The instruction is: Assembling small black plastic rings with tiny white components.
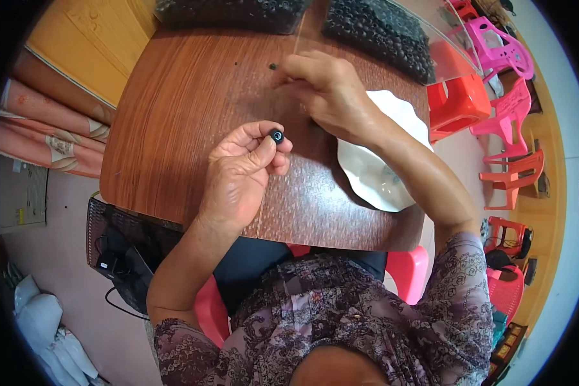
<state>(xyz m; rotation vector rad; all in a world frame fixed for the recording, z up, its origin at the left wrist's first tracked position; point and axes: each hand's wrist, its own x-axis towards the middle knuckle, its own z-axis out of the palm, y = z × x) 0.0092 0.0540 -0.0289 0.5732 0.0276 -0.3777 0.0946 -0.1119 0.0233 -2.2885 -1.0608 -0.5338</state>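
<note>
Holding a small black piece (276,136) between the thumb and the bent forefinger, the person's left hand (238,168) is near the middle of the frame, above the brown wooden table (167,122). The piece is short and round, and its end, which has a pale mark, faces up to the camera. The right hand (321,82) is in the upper middle of the frame, farther up than the left one and apart from it. Its fingers are curled inward, but they are blurred, so one cannot tell whether they hold something. A tiny dark bit (273,66) shows just beside these fingers; whether they touch it is not clear.

Right of the centre lies a white dish (387,186) with a wavy rim, partly covered by the right forearm. At the top edge are two clear packs filled with many small black parts, one pack (238,14) left of the middle and another pack (379,35) toward the upper right. Beyond the table, at the right, stands a red stool (464,103).
</note>
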